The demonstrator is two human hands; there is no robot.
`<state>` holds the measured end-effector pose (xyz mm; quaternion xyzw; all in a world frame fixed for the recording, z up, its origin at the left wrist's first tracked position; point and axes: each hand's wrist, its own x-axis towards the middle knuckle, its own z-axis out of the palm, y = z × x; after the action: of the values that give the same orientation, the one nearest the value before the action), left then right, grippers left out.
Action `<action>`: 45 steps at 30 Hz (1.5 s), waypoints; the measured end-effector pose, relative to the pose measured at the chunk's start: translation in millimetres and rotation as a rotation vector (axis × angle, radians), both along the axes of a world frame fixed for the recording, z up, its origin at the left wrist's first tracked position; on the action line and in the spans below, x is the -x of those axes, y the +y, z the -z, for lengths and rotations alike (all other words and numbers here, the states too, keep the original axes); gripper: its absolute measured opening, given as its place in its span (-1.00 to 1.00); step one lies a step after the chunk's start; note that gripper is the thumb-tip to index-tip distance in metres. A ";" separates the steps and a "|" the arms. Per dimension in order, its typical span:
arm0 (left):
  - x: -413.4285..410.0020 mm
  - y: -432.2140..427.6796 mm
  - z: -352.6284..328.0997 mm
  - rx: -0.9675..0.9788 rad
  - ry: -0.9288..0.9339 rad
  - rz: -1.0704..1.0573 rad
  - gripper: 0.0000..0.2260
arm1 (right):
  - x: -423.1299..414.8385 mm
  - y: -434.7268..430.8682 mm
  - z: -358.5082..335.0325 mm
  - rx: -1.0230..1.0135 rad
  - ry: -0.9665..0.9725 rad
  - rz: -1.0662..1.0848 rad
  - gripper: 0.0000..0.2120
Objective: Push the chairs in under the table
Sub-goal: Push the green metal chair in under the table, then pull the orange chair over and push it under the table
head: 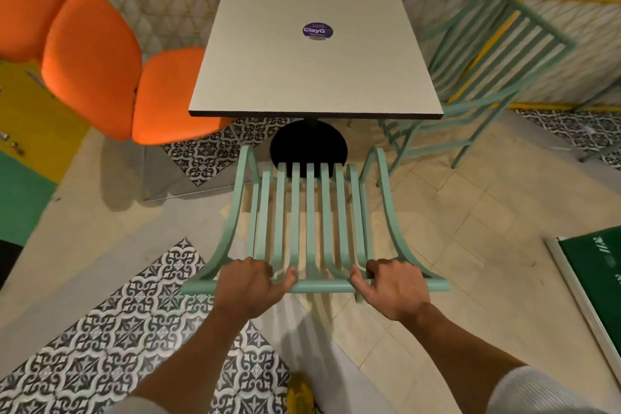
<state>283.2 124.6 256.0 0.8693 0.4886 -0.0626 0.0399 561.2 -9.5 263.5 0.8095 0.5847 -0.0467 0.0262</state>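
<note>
With both hands clamped on the top rail, left hand (pixel 250 286) and right hand (pixel 391 287), the mint slatted chair (pixel 311 222) sits at 6 o'clock of the bench (pixel 268 77), seat not under. Risk: front legs catching the black pedestal base (pixel 308 148); uneven push skews it. Second mint chair (pixel 477 77) at 2 o'clock, leaning.
</note>
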 end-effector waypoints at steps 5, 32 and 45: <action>-20.4 24.3 -2.2 0.014 -0.002 -0.011 -0.11 | -19.7 27.5 -3.3 0.004 0.029 0.017 -0.31; -45.4 9.9 -73.9 0.253 -0.208 -0.094 -0.40 | -50.4 89.9 -50.0 0.380 -0.021 -0.343 -0.57; 138.2 112.9 -172.4 0.265 -0.203 -0.438 -0.70 | 144.2 222.9 -120.8 0.251 0.255 -0.447 -0.73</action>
<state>145.0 237.5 428.4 0.7321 0.6459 -0.0285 0.2145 417.0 213.4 384.3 0.6386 0.7368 -0.2130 0.0622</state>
